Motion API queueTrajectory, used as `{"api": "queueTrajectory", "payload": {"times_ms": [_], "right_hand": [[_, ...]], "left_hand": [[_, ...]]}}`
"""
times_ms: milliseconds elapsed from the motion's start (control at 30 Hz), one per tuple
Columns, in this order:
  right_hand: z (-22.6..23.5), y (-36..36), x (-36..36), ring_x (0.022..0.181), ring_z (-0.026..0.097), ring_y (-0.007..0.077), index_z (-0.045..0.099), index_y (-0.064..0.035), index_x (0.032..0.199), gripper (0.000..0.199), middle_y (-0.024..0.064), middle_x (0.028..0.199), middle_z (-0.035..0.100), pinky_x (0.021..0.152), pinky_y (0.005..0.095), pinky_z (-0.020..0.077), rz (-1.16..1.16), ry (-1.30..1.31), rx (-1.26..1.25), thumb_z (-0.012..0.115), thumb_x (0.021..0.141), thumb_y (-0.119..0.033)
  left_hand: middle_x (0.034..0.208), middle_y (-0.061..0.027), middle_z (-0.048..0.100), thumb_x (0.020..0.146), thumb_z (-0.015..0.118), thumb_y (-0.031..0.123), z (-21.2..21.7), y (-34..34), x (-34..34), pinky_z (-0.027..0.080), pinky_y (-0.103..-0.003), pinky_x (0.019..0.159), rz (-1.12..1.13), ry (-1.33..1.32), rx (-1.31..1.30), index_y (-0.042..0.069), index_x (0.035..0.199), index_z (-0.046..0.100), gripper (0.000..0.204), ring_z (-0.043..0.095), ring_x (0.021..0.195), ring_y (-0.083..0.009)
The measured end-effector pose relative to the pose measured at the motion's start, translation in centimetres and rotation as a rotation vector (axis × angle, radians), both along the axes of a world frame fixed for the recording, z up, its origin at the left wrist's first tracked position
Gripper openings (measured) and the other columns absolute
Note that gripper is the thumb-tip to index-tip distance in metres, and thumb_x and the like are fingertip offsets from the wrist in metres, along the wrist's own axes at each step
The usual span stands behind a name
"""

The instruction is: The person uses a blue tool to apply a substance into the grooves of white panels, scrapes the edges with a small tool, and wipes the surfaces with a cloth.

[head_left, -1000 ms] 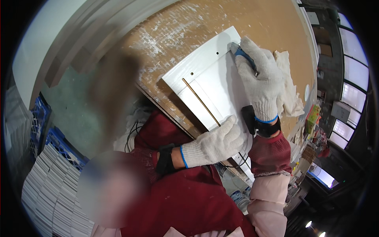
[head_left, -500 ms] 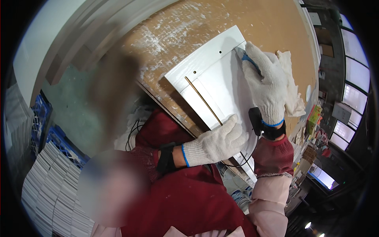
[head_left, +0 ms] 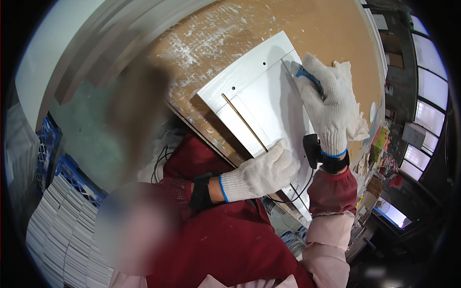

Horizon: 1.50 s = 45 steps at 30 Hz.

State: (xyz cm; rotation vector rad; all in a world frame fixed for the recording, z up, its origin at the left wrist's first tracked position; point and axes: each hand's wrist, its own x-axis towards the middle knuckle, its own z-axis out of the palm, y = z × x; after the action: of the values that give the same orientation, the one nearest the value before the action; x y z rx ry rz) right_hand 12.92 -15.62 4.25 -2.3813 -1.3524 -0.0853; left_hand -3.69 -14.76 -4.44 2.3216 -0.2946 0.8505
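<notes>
- Head view: since a second ago the right hand (head_left: 322, 103) has slid its blue-handled tool (head_left: 307, 77) up toward the far corner of the white panel (head_left: 269, 103) on the workbench (head_left: 307, 24), fingers wrapped around the handle.
- Left hand (head_left: 261, 174) still lies flat, pressing the near edge, beside a thin brass rod (head_left: 244, 122).
- Blue crates (head_left: 53, 158) at left; their contents can't be made out.

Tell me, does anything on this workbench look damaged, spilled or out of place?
Mostly no. The white panel lies flat and intact under both gloved hands. Only the brown benchtop looks messy: white smears and specks around the panel's far edge, like dried paint or filler.
</notes>
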Motion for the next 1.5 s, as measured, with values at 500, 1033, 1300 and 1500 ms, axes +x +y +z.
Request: {"api": "queueTrajectory", "payload": {"times_ms": [500,1033,1300,1500], "right_hand": [[-1.3,1.9,0.4,0.077,0.067,0.0218,0.069,-0.0115,0.116,0.034,0.0116,0.093,0.066,0.07,0.0313,0.0541,-0.012,-0.093,0.074,0.073,0.082,-0.009],[2.7,-1.8,0.3,0.07,0.057,0.0103,0.065,-0.0007,0.113,0.028,0.0047,0.09,0.061,0.06,0.0236,0.0487,-0.355,0.469,0.241,0.063,0.086,-0.007],[5.8,-15.2,-7.0,0.071,0.059,0.0126,0.057,0.0063,0.126,0.041,0.0124,0.11,0.064,0.058,0.0259,0.0511,-0.6,0.668,0.62,0.061,0.086,0.0],[6.5,-31.1,-16.1,0.064,0.053,0.0099,0.052,0.0042,0.13,0.039,0.0111,0.103,0.063,0.054,0.0239,0.0471,-0.841,0.406,1.153,0.057,0.093,-0.004]], "left_hand": [[0.089,-0.0079,0.057,0.07,0.059,0.02,-0.3,0.0,-0.3,0.046,-0.05,0.102,-0.037,-0.009,0.018,0.006,0.085,0.064,0.021,0.058,0.087,-0.0248],[0.08,-0.0095,0.055,0.073,0.063,0.016,0.5,0.0,-0.1,0.048,-0.046,0.097,0.074,-0.052,0.05,-0.001,0.106,0.064,0.038,0.058,0.086,-0.0291],[0.076,-0.0046,0.048,0.075,0.061,0.011,0.7,-0.1,-0.1,0.048,-0.04,0.08,-0.129,-0.005,0.294,0.005,0.109,0.063,0.034,0.054,0.076,-0.0226],[0.072,-0.0009,0.043,0.072,0.068,0.007,1.9,0.8,0.1,0.044,-0.035,0.057,-0.203,0.017,0.372,0.012,0.102,0.07,0.031,0.05,0.066,-0.0202]]}}
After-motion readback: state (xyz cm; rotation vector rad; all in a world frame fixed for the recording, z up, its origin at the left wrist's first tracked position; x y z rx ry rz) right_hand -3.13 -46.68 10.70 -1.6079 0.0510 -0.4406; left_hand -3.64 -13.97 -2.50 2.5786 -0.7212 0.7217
